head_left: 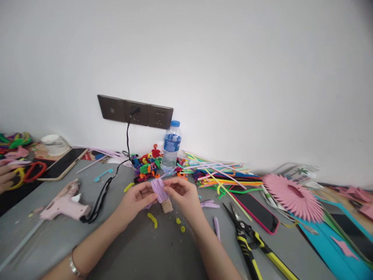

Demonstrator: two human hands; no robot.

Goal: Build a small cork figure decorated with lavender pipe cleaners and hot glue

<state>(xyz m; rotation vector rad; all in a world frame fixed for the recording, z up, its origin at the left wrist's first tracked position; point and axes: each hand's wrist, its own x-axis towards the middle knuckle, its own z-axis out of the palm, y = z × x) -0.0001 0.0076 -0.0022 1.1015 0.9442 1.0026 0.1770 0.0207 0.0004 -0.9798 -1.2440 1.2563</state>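
Between my two hands, above the middle of the grey table, is a small fuzzy piece (159,189), lilac on top with a tan lower end (167,206). My left hand (139,198) pinches its left side, and my right hand (182,194) has thumb and fingers closed on its right side. Below lie a yellow curved piece (152,220) and small yellow bits (182,229). Lilac pieces (217,228) rest to the right of my right hand.
A pink glue gun (65,206) with a black cord lies left. Black-yellow pliers (247,237) and a red-edged phone (258,212) lie right. Behind stand a water bottle (171,147) and colourful pipe cleaners (227,175). Another person's hand (6,175) holds scissors (33,171) at far left.
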